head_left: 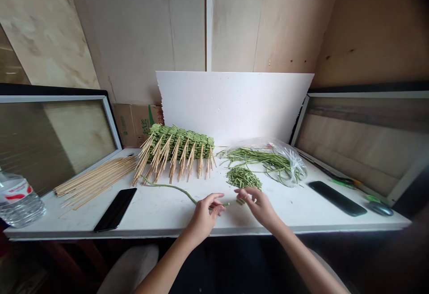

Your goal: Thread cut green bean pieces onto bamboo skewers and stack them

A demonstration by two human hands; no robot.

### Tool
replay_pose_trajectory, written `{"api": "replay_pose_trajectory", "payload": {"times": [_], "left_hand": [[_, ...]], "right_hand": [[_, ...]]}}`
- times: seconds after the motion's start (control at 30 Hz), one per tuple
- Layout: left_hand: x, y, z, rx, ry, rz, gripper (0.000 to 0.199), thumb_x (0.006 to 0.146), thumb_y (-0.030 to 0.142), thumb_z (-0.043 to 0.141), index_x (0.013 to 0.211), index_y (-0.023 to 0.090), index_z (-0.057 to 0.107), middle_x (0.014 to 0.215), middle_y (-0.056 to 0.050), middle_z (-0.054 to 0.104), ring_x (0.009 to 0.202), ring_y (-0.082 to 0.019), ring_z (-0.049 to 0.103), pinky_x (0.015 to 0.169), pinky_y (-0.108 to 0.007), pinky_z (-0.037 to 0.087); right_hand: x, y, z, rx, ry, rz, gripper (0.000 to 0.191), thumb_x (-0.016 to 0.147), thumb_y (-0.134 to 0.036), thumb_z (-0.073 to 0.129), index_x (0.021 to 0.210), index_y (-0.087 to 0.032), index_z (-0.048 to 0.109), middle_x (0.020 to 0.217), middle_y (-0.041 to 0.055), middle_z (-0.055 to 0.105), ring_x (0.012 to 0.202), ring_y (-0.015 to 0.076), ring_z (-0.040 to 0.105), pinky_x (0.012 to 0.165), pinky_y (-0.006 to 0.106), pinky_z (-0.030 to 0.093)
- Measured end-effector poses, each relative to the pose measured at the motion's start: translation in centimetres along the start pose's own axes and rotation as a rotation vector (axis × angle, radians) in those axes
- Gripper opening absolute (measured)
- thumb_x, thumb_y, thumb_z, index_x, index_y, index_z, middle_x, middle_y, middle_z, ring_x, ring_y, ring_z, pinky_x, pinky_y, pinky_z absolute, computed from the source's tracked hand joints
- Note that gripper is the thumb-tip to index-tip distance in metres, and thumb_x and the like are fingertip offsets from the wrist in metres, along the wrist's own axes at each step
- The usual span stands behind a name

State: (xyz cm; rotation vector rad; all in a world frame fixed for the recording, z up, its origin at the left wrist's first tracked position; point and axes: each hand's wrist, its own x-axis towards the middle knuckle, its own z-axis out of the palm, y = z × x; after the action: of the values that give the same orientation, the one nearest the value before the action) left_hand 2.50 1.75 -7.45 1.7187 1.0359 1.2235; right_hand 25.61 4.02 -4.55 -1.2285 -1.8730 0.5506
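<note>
A long green bean (174,187) runs leftward across the white table from my left hand (206,213), which is closed around it. Its short cut end sticks out on the right side of the fingers. My right hand (256,204) is just right of that end, apart from it, with fingers curled together. Bits of green show under its fingertips; whether they are held or lie on the table is unclear. Right behind this hand lies a heap of short bean pieces (244,177). Further back, whole long beans (258,157) lie partly in a clear plastic bag (296,164).
Skewers threaded with bean pieces (182,140) are stacked at the back left, sticks toward me. Bare bamboo skewers (97,178), a black phone (115,209) and a water bottle (20,200) lie left. Rightward are a dark oblong object (337,198) and a computer mouse (380,207).
</note>
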Motion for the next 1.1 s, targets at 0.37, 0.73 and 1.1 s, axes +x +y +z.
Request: {"api": "replay_pose_trajectory", "payload": {"times": [0.37,0.73,1.1], "left_hand": [[0.0,0.9,-0.8,0.205,-0.012,0.112,0.014,0.096,0.028,0.066,0.096,0.021,0.079,0.095,-0.006,0.077,0.091,-0.022,0.07,0.085,-0.034,0.053],[-0.5,1.9,-0.1,0.311,-0.062,0.294,0.031,0.09,0.002,0.051,0.075,0.019,0.071,0.081,-0.005,0.068,0.086,-0.021,0.06,0.082,-0.034,0.046],[-0.2,1.8,-1.1,0.132,-0.113,0.129,0.029,0.104,0.031,0.052,0.094,0.018,0.076,0.089,-0.006,0.07,0.08,-0.018,0.064,0.078,-0.03,0.05]], "right_hand": [[-1.0,-3.1,1.5,0.028,-0.059,-0.217,0.019,0.098,-0.041,0.065,0.099,-0.028,0.078,0.091,0.0059,0.076,0.089,0.0241,0.061,0.071,0.034,0.048],[-2.0,-3.8,2.8,0.152,-0.056,-0.184,0.02,0.096,-0.037,0.064,0.083,-0.024,0.072,0.082,0.0062,0.071,0.088,0.0254,0.058,0.074,0.037,0.046],[-0.1,0.1,1.0,0.101,0.113,0.026,0.033,0.088,-0.051,0.07,0.098,-0.023,0.082,0.092,0.0091,0.077,0.086,0.0256,0.066,0.074,0.035,0.049]]}}
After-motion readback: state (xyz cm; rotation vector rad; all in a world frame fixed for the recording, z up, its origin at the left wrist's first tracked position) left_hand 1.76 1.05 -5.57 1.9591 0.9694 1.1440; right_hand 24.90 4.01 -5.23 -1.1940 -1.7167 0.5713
